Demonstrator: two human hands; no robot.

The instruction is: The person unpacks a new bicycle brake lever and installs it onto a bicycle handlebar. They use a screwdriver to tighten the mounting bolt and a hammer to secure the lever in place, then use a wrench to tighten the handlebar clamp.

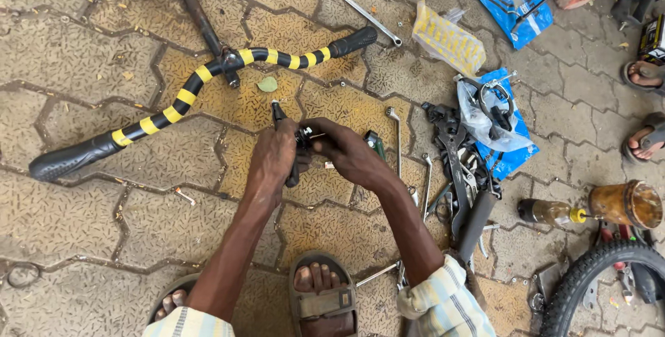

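We are at an outdoor bike repair spot, right on the ground. The floor is made of paving stones [83, 67] that fit together. A yellow and black striped handlebar [187, 87] lies on them. We see a long wrench [366, 13], a pile of dark tools [454, 164], an oil bottle [554, 212] and a bike tire [589, 278].

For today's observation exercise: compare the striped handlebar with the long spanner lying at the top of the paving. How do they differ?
The handlebar is curved, wrapped in yellow and black stripes, with dark grips at both ends; the spanner is straight, bare silver metal. The handlebar is far longer and thicker than the slim spanner. A dark stem crosses the handlebar, while the spanner lies alone. Both rest on the paving, untouched by either hand.
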